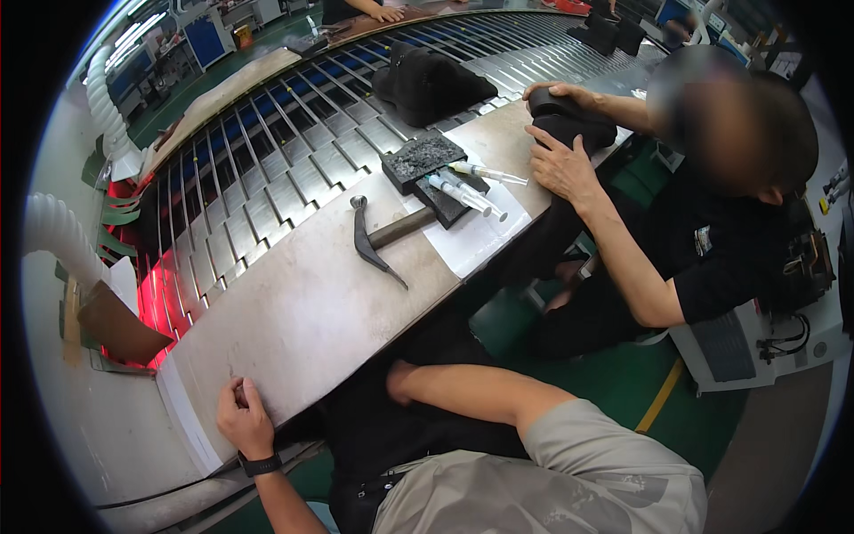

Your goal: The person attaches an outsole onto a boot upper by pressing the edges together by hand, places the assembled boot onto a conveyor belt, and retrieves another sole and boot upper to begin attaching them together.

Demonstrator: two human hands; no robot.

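My left hand (245,422) rests on the near left edge of the pale worktop (307,298), wearing a dark wristband. Its fingers are curled in; what they hold, if anything, is hidden. Over my dark-clothed lap lies my right hand (400,383), its fingers out of sight below the table edge. A cobbler's hammer (363,242) lies beyond on the worktop, its handle end by a rough black block (425,160). Several syringes (467,194) lie on and beside the black pieces, above a white paper sheet (463,245).
Behind the worktop runs a slatted metal conveyor (258,169) carrying a black shoe-like item (427,84). On the right, a seated co-worker (703,205) holds a black shoe (569,120) with both hands. White ribbed hoses (62,227) and a brown board (120,322) stand left.
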